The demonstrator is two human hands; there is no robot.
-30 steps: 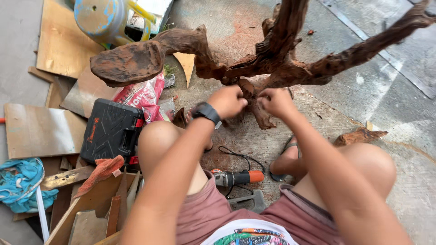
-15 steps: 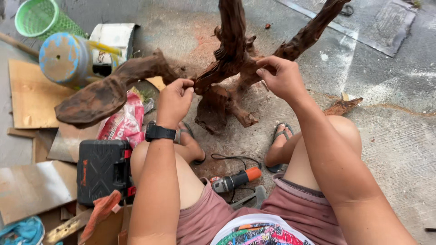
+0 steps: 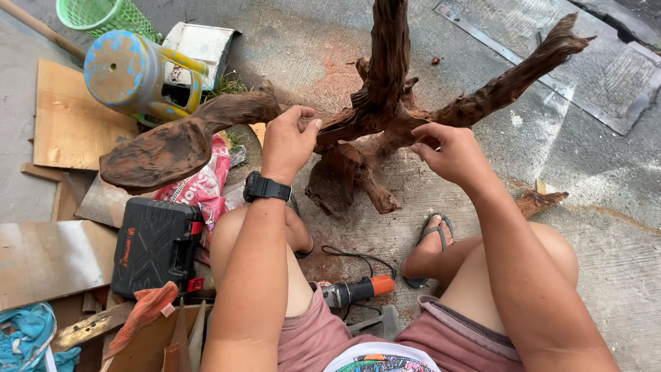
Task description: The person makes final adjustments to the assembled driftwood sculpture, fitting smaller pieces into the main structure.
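A large gnarled piece of reddish-brown driftwood [image 3: 385, 89] stands on the concrete in front of me, with a flat paddle-like branch [image 3: 165, 151] reaching left and a long branch running up to the right. My left hand [image 3: 289, 141], with a black watch on the wrist, grips the left branch close to the trunk. My right hand [image 3: 451, 151] holds the branch junction on the right of the trunk. I am squatting, knees apart, with the wood's base between my feet.
A corded power tool with an orange tip [image 3: 354, 291] lies between my legs. A black tool case [image 3: 155, 244], wooden boards [image 3: 72, 124], a red bag [image 3: 203, 182], a blue-and-yellow pot [image 3: 138, 72] and a green basket [image 3: 103, 15] crowd the left. A wood offcut [image 3: 540, 201] lies right.
My view has tipped and shifted, so the driftwood now stands more upright in view. My left hand has moved left onto the side branch and my right hand has slid down the junction.
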